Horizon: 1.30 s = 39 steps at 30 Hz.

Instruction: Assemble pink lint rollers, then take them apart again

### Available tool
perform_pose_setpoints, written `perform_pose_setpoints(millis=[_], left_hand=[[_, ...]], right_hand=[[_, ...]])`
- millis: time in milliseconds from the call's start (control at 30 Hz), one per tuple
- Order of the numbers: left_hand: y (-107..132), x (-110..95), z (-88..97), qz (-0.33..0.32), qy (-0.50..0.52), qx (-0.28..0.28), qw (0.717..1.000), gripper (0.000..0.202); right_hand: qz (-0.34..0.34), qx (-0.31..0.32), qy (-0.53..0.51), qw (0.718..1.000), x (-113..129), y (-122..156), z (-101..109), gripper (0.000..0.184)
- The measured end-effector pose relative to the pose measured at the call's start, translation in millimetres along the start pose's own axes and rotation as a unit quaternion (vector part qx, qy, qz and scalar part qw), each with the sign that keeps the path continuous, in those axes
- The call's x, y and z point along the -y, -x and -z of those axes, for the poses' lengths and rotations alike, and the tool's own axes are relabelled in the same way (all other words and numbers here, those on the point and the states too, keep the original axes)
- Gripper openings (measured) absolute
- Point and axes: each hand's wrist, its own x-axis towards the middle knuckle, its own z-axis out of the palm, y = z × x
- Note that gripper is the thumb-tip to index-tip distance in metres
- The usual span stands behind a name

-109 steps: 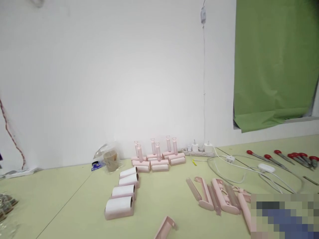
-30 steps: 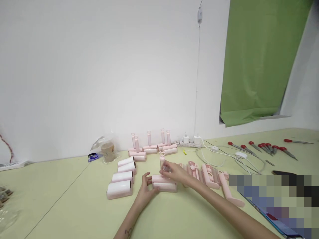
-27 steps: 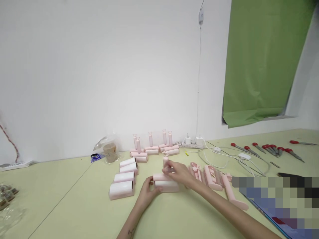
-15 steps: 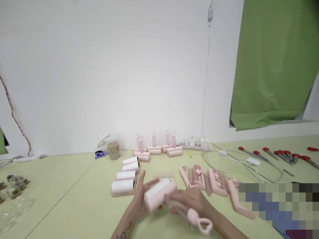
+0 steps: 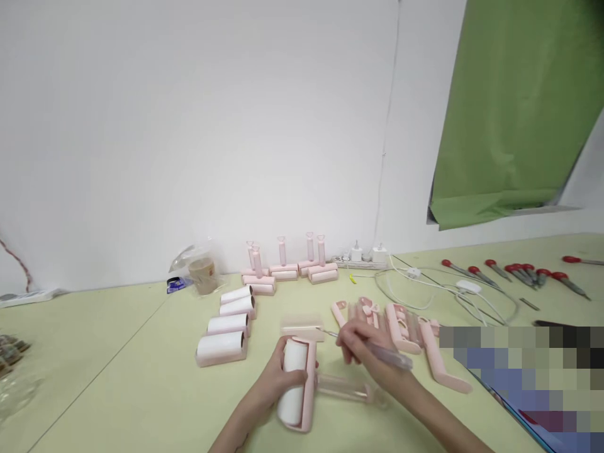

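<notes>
My left hand (image 5: 276, 380) is wrapped round a pink lint roller (image 5: 309, 387) with a white paper roll (image 5: 294, 377). Its clear handle (image 5: 342, 387) points right. My right hand (image 5: 365, 349) grips a screwdriver (image 5: 389, 357) with a translucent handle; the thin metal shaft points left, over a clear cover (image 5: 302, 324) lying on the table. White rolls in clear covers (image 5: 221, 346) stand in a column to the left of my left hand. Pink frame parts and clear handles (image 5: 399, 327) lie beyond my right hand.
Several lint rollers (image 5: 283, 270) stand handle-up along the wall. A bag with a tape roll (image 5: 202, 274) sits left of them. Right of them are a power strip (image 5: 358, 263) and loose white cables (image 5: 438, 286). Red-handled tools (image 5: 519, 270) lie at the far right.
The lint roller has turned in my left hand, its white roll now facing up and its handle rightward. My right hand has left the handle and now holds a screwdriver. The view has shifted slightly.
</notes>
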Motion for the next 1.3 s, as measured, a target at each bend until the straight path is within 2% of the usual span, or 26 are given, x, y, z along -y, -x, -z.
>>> perform_pose_setpoints(millis=[100,200,367,533,600,733,867,1033,1167,1300], left_hand=[[-2.2,6.5,-3.4,-0.012,-0.066,-0.024,0.997,0.041],[-2.5,7.7,-4.8,-0.023,-0.098,-0.023,0.995,0.036],[-2.3,5.2,-7.8,-0.028,-0.118,-0.018,0.992,0.037],[-5.1,7.2,-10.2,-0.057,-0.177,-0.067,0.98,0.035],[-6.0,10.2,-11.4,-0.063,-0.169,-0.088,0.98,0.032],[-8.4,19.1,-14.5,-0.056,-0.109,-0.133,0.984,0.028],[-11.8,24.2,-14.7,-0.01,-0.051,-0.186,0.981,0.029],[-12.0,21.5,-13.8,0.009,-0.018,-0.192,0.981,0.029],[-11.4,22.0,-15.5,0.019,-0.01,-0.219,0.975,0.028],[-12.2,21.4,-17.0,0.016,-0.021,-0.223,0.975,0.03]], right_hand=[[-0.023,0.066,-0.014,0.997,3.8,3.8,-15.1,0.033],[-0.03,0.106,-0.018,0.994,4.4,4.6,-22.6,0.03],[0.062,0.15,0.042,0.986,1.6,3.6,-24.1,0.022],[0.223,0.134,0.173,0.95,-14.8,2.2,-30.3,0.021],[0.254,0.123,0.192,0.94,-23.1,2.3,-34.1,0.021],[0.281,0.111,0.224,0.927,-33.9,4.7,-38.8,0.021],[0.303,0.096,0.284,0.905,-39.5,7.9,-41.9,0.025],[0.322,0.067,0.357,0.874,-44.8,12.0,-51.3,0.031],[0.301,0.069,0.399,0.864,-45.6,15.3,-59.0,0.033],[0.289,0.055,0.425,0.856,-44.5,17.8,-65.8,0.036]])
